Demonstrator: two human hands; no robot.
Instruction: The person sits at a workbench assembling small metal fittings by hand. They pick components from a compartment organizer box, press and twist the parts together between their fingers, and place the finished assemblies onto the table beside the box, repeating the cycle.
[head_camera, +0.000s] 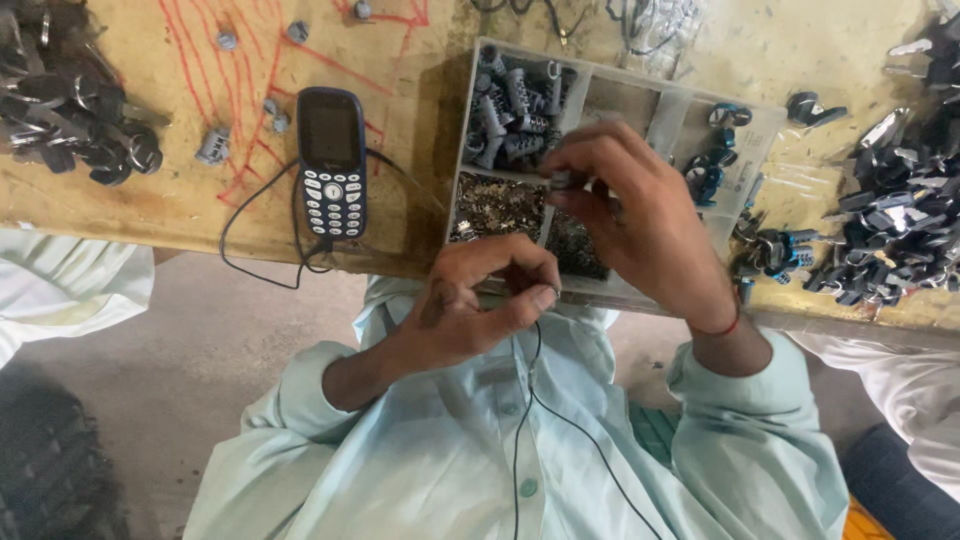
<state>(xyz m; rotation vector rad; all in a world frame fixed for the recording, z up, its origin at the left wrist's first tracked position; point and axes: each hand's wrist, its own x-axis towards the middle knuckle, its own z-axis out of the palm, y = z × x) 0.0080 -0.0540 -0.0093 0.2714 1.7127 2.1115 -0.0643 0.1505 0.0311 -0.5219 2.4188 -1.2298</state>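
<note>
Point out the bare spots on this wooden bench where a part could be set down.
Bare wood lies between the dark blue keypad phone and the clear plastic compartment tray, and along the wooden bench edge left of the phone. It is crowded at the black metal parts pile far left and the dark key-like parts heap far right.

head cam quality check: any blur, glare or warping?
Head view: soft daylight, no hard glare; right hand and the small grey part slightly motion-soft; left hand sharper; phone screen dark, no reflection; wide-angle bends the table edge; tray compartments shadowed.
</note>
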